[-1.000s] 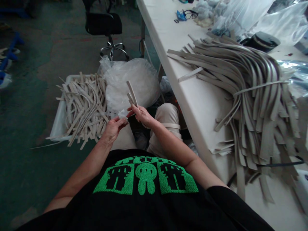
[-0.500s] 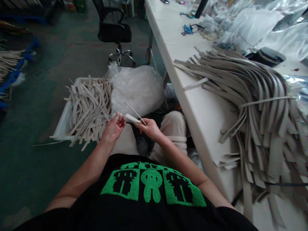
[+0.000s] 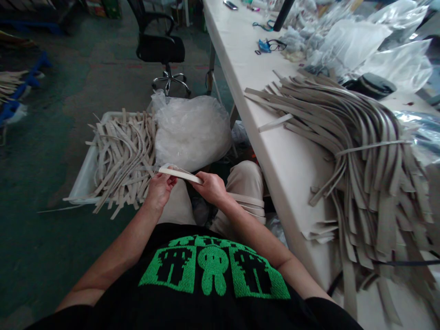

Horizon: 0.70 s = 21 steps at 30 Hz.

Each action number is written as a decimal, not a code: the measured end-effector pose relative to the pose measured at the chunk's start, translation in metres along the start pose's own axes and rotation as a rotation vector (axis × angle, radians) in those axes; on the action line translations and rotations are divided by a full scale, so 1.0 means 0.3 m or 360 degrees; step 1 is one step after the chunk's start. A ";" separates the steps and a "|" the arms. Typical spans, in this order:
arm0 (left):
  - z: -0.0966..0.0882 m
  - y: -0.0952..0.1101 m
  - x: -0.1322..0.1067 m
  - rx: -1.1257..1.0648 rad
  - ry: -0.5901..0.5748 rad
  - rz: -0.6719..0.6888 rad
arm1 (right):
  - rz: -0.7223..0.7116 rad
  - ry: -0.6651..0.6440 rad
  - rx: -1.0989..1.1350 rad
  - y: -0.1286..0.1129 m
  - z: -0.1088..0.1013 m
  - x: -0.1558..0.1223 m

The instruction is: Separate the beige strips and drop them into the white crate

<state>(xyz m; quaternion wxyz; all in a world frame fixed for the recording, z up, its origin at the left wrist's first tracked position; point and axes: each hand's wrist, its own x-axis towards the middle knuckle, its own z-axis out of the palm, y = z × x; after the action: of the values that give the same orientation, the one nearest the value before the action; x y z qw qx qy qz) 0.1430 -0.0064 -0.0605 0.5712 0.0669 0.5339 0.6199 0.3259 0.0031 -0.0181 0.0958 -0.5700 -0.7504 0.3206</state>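
Observation:
Over my lap, both hands pinch one pale beige strip, which lies almost level between them. My left hand is closed on its left end and my right hand is closed on its right end. More strips are draped across my right thigh. Just left of my knees a white tray on the floor holds a loose heap of the same strips. A clear plastic bag bulges right behind my hands.
A long white table runs along my right, with a big bundle of beige strips hanging over its edge. Glasses, plastic bags and a dark cap lie farther back. A black office chair stands on the green floor.
The strip pointed upward in my right hand a second ago. It has swung down to near level, and my left hand has closed on its free end.

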 end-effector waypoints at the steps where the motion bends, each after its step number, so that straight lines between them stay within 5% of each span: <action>1: 0.000 -0.001 0.000 0.0004 -0.0007 0.0004 | -0.0008 0.0010 -0.0086 -0.004 -0.003 -0.003; 17: 0.004 -0.018 -0.019 0.0175 -0.0143 -0.0013 | -0.0049 -0.0012 -0.0456 -0.025 -0.015 -0.011; 21: 0.019 -0.031 -0.044 0.0273 -0.0169 0.0130 | -0.0047 -0.0003 -0.0437 -0.027 -0.010 -0.007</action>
<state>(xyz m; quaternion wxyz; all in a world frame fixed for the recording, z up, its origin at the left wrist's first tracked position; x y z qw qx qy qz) 0.1573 -0.0154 -0.0580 0.5651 0.1700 0.5509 0.5902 0.3217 0.0013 -0.0104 0.0209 -0.5664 -0.7956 0.2141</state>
